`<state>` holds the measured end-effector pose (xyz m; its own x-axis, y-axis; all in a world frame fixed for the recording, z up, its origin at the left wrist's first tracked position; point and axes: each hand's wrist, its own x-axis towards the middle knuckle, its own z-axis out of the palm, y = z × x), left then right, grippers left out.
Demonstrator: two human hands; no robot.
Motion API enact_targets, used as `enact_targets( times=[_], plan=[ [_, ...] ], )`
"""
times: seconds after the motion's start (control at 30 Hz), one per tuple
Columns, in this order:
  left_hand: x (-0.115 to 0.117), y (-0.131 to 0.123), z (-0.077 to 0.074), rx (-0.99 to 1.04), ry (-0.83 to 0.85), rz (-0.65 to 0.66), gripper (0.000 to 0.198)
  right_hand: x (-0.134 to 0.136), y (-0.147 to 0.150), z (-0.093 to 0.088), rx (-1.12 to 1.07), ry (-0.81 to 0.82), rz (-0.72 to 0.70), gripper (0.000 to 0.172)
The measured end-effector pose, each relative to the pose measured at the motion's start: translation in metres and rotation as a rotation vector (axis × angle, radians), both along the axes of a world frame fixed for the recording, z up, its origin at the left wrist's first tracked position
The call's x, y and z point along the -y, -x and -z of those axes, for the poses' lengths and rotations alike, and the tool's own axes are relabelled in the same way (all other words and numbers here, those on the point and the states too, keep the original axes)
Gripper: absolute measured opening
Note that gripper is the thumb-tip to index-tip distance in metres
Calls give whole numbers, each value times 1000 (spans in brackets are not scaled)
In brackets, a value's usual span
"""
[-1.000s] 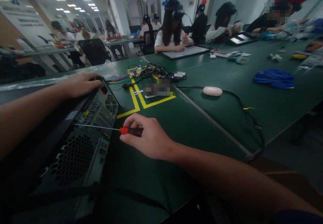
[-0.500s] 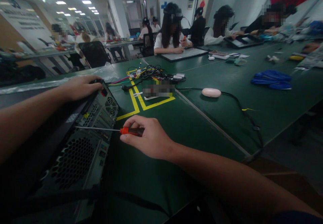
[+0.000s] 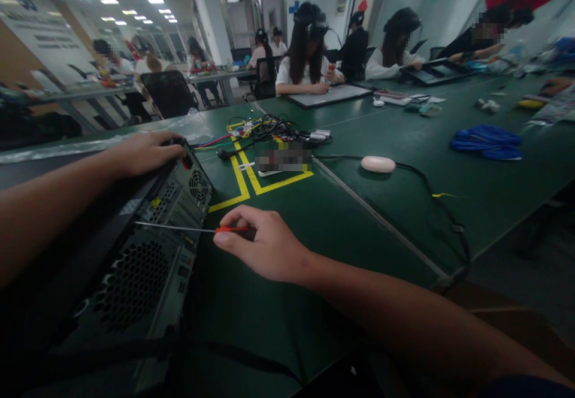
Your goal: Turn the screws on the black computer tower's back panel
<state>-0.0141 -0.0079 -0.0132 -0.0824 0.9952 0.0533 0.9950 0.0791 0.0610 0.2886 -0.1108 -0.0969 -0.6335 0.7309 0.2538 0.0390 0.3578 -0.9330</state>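
A dark desktop computer case [image 3: 112, 209] lies at the left, its grey back panel with fan grilles and ports facing right. My left hand [image 3: 146, 151] rests over the far corner of the case, with fingers and thumb closed at its edge. In my right hand [image 3: 263, 243] is a screwdriver [image 3: 232, 230] with an orange and dark handle, held between thumb and fingers. Its long thin shaft points left, and the tip meets the back panel near the top edge. Whether a screw sits under the tip is too small to tell.
Beyond the case lies a tangle of cables [image 3: 274, 127] beside yellow tape [image 3: 281, 184] on the green table [image 3: 359, 230]. A pale oval case [image 3: 378, 164] touches a black cable. Blue cloth [image 3: 486, 142] lies at the right. Several people work across the table.
The screwdriver handle has turned in my right hand, showing less orange. My left hand stays on the computer case, and the view has shifted slightly.
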Motion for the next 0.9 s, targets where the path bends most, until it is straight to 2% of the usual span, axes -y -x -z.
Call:
enact_targets(
  times=[0.1,0.33,0.9],
  plan=[
    [0,0,0,-7,-8,-11,79,0,-1,0,-2,-6,-11,28],
    [1,0,1,-20,-14,-4,77,-1,-1,3,-16,-38,-24,18],
    [1,-1,1,-12,-18,-3,78,-2,-1,2,-19,-22,-14,22]
  ],
)
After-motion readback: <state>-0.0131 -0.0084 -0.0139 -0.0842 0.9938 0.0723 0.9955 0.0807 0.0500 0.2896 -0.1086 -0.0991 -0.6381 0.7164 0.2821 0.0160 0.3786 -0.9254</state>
